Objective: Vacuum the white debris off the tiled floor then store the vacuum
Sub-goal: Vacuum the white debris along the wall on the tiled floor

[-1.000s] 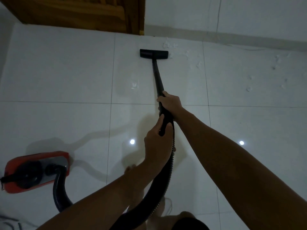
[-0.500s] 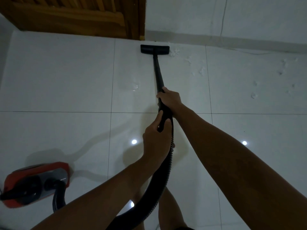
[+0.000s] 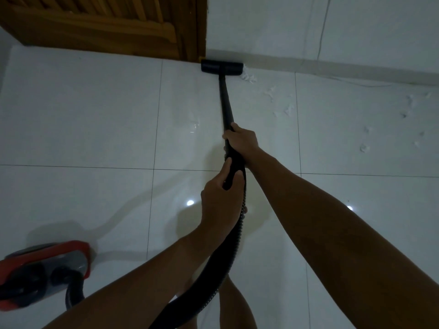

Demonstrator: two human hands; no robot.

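Against skirting: nozzle (image 3: 222,66), debris (image 3: 248,77) beside; both hands' fingers (image 3: 229,134) wrapped round wand (image 3: 225,103).

Dim, bluish; glare spots on floor (image 3: 95,129)

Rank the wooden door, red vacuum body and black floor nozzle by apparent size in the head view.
1. wooden door, cut by the frame
2. red vacuum body, nearer the camera
3. black floor nozzle, farthest away

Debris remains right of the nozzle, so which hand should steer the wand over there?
Probably the right hand: it grips the wand farther forward, on the side of the white debris.
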